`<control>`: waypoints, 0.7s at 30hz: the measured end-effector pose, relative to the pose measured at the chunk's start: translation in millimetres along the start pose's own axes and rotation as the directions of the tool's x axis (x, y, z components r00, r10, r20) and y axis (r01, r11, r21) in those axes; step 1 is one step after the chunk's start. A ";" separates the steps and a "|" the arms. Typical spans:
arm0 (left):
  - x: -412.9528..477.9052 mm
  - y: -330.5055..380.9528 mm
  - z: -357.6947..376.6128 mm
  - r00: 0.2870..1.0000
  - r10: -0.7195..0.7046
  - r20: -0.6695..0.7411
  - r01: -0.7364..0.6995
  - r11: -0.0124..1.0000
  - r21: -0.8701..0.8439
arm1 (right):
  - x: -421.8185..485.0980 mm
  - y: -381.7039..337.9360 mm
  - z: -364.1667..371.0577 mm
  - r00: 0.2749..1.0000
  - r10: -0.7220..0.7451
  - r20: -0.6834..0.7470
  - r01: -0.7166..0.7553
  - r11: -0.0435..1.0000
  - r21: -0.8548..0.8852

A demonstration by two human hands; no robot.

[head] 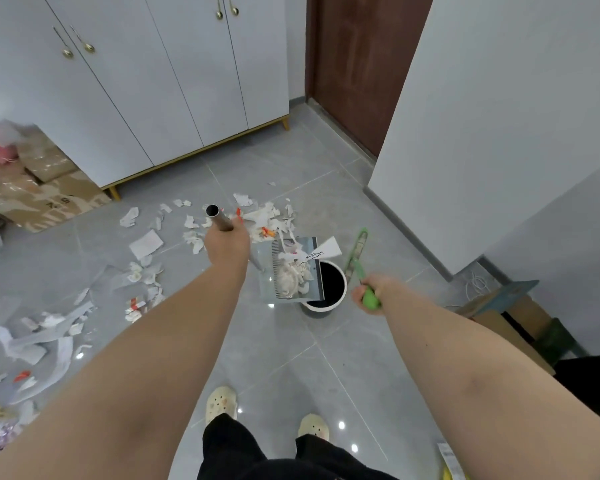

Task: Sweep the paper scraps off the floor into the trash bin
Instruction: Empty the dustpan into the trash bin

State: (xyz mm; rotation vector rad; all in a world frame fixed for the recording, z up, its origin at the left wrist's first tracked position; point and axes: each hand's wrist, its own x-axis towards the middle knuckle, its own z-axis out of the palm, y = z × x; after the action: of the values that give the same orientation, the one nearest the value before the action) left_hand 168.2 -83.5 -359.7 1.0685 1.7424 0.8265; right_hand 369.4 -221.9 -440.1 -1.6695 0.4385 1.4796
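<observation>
Head view: left hand (227, 244) is wrapped around the metal handle (219, 219) of the dustpan (269, 289), and right hand (369, 292) is closed around the green broom (358, 258), which is held aside, just right of the bin. The pan hangs tilted, its lip over the trash bin (343, 277), with a wad of paper scraps (291, 277) inside. One white piece sits at the pan's far corner near the rim. Step in hand looks like dumping: tip the pan steeper, keep the lip inside the rim, and shake gently so nothing slides past. The bin's inside reads dark, so I can't tell its contents. Many loose scraps (146, 244) lie across the floor (291, 358) to the left and beyond the pan, so the task is probably far from done.
</observation>
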 end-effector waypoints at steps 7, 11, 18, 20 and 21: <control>6.8 -6.1 -1.0 0.995 0.031 -0.097 -0.035 0.998 -0.043 | 11.7 -22.1 25.2 0.987 0.010 0.162 -0.009 1.000 -0.011; 15.0 -9.3 -4.2 0.993 0.012 -0.116 -0.020 0.997 -0.069 | 12.9 -32.5 30.3 0.989 -0.002 0.148 0.021 0.992 -0.125; 28.3 2.7 -20.0 0.993 0.044 -0.106 -0.045 0.999 -0.005 | 8.2 -28.8 11.0 1.000 -0.025 -0.016 0.019 0.940 -0.340; 32.9 8.4 -25.5 0.994 0.058 -0.089 -0.059 0.998 -0.004 | 1.7 -26.6 5.7 0.998 -0.023 -0.058 0.001 0.937 -0.350; 33.4 11.0 -27.4 0.995 0.061 -0.080 -0.062 0.998 -0.010 | -2.6 -25.2 3.5 0.997 -0.028 -0.076 -0.001 0.936 -0.351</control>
State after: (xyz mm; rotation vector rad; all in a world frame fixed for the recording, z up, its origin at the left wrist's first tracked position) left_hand 138.9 -50.9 -351.7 1.0993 1.7761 0.9287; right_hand 385.0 -205.1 -428.5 -2.0118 0.2109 1.5512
